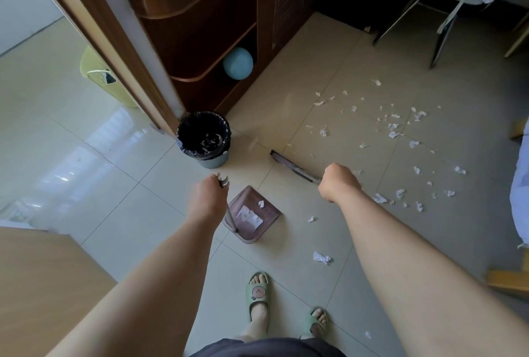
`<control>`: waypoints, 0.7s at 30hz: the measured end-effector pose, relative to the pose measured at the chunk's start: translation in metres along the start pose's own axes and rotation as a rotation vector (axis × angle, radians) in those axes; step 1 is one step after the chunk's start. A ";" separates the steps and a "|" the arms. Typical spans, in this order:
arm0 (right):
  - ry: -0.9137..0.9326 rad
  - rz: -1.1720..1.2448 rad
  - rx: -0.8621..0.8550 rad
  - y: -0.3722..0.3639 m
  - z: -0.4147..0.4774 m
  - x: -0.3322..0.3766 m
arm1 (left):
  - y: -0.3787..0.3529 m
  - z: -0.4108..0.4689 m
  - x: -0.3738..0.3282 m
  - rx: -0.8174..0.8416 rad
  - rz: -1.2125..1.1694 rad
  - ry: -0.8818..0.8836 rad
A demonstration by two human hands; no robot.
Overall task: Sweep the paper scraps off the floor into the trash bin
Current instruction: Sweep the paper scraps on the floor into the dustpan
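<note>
While the left hand (207, 200) curls tightly round the top of the dustpan's upright handle, the dustpan (272, 215) sits flat on the floor (160, 184) just in front of the person's feet, with a few white pieces lying in it. The right hand (339, 183) is closed in a fist over the broom (292, 165); the handle is hidden under the fist, and the dark head lies on the tiles just beyond it. Most of the paper scraps (395, 134) are strewn over the floor towards its right edge, beside the bed (519, 184), with a few stray ones nearer the green slippers (258, 289). A black-lined trash bin (214, 160) stands against the corner of the wooden shelf unit (200, 27), near the dustpan and left of the broom head, with some white bits inside.
</note>
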State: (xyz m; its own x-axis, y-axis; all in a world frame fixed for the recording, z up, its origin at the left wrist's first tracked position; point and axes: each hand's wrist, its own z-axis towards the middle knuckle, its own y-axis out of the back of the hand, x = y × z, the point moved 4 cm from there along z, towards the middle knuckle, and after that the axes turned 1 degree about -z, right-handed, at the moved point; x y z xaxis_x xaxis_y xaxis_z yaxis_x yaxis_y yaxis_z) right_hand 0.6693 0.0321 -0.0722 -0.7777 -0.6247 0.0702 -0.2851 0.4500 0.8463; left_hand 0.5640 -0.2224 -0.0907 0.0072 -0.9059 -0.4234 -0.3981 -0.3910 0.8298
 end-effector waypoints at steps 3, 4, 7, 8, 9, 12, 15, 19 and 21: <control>0.032 -0.077 0.044 -0.006 -0.002 0.004 | 0.001 0.005 0.000 0.002 0.014 -0.001; 0.040 -0.100 0.065 -0.007 -0.004 0.005 | 0.001 0.006 0.000 0.011 -0.001 0.001; 0.094 -0.179 0.138 0.000 -0.011 0.009 | 0.001 0.009 0.000 0.037 -0.052 -0.006; 0.116 -0.202 0.159 0.006 -0.013 0.011 | 0.001 0.009 0.001 0.039 -0.054 -0.011; 0.135 -0.236 0.179 0.014 -0.016 0.013 | 0.000 0.008 0.000 0.039 -0.050 -0.022; 0.140 -0.329 0.235 0.040 -0.024 0.015 | 0.000 0.006 -0.001 0.047 -0.036 -0.043; 0.134 -0.295 0.201 0.059 -0.031 0.012 | -0.001 0.005 -0.002 0.068 -0.041 -0.048; 0.177 -0.236 0.044 0.064 -0.036 0.011 | -0.003 0.002 -0.002 0.091 -0.049 -0.044; 0.166 -0.217 0.032 0.062 -0.037 0.013 | -0.004 0.000 -0.001 0.091 -0.046 -0.039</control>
State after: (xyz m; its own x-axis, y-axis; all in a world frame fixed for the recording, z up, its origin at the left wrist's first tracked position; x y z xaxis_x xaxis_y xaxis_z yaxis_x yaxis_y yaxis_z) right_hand 0.6625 0.0288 0.0010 -0.5950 -0.8034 -0.0233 -0.4548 0.3127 0.8339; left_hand 0.5656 -0.2200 -0.0939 -0.0070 -0.8795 -0.4758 -0.4795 -0.4146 0.7734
